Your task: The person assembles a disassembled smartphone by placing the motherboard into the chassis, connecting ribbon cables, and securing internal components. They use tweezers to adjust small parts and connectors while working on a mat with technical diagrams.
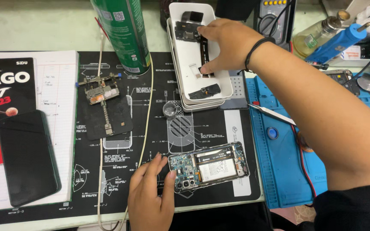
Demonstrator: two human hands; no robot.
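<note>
Right hand (230, 45) fingers pressed together, seemingly pinching a black strip part (204, 53) in the white oblong plastic tray (189, 53) beside a green spray can (123, 32); left hand (150, 196), fingers spread, steadies the opened phone with exposed boards (210, 166) at the black printed mat's (150, 128) near edge.

A matt black mat (150, 128), printed with fine white lines, is laid over the pale worktop (31, 30). Bare circuit board and shiny metal shields are exposed in the opened phone (208, 167), which is touched by the left hand (150, 196). Smooth, glossy white plastic is shown by the tray (193, 55), where dark matt parts are touched by the right hand (230, 45). The spray can (123, 32) is of glossy green metal. A glossy black glass face is seen on the second phone (26, 156), laid on paper. The blue mat (279, 171) looks rubbery and matt.
</note>
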